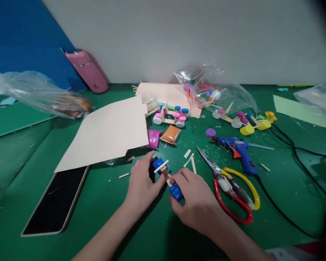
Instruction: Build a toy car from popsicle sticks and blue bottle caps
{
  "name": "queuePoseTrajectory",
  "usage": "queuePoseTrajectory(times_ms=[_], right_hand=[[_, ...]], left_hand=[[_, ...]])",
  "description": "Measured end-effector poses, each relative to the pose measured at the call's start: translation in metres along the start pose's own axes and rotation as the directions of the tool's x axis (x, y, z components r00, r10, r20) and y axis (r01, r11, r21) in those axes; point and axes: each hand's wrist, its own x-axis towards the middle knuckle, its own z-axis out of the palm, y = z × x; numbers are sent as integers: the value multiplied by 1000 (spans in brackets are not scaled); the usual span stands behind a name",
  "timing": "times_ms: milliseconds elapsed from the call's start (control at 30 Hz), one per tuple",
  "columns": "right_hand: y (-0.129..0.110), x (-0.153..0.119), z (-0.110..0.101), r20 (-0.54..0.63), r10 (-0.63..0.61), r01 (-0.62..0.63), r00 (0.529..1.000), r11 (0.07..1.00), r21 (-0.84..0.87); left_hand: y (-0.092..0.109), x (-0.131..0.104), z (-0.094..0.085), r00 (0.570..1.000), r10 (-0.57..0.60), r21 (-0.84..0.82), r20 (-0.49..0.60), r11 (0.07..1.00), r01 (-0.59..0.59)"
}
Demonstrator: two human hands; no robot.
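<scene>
Low over the green table, both hands hold a small piece made of a flat wooden stick [168, 179] with blue bottle caps at its two ends. My left hand [143, 179] closes round the upper end, its thumb and fingers at the far blue caps [158, 163]. A short thin wooden stick [162, 166] lies across that end. My right hand [194, 197] grips the lower end, thumb and fingers about the near blue caps [176, 191]. Its fingers hide part of the flat stick. Small cut wood pieces [193, 164] lie just beyond my right hand.
Right of my hands lie scissors [244, 210] and a blue glue gun [243, 150] with its black cord [277, 206]. A phone [55, 203] and paper sheet [111, 134] are at left. Behind are small wheeled stick models [170, 121], clay packets [170, 134] and a plastic bag [233, 96].
</scene>
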Motion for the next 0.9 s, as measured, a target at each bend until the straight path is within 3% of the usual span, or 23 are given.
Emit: queuePoseTrajectory(times_ms=[167, 400, 600, 900], right_hand=[[-5, -8, 1, -51, -21, 24, 998, 997, 74], [3, 9, -15, -309, -112, 160, 945, 978, 136], [1, 26, -16, -268, -269, 291, 925, 956, 44], [10, 28, -17, -221, -287, 311, 932, 947, 81]], left_hand=[[0, -1, -3, 1000, 4, -22, 28, 1000, -4], [-4, -4, -1, 997, 70, -78, 15, 995, -69], [-3, -7, -1, 997, 73, -87, 15, 994, -71], [1, -8, -3, 997, 70, -66, 39, 995, -68]])
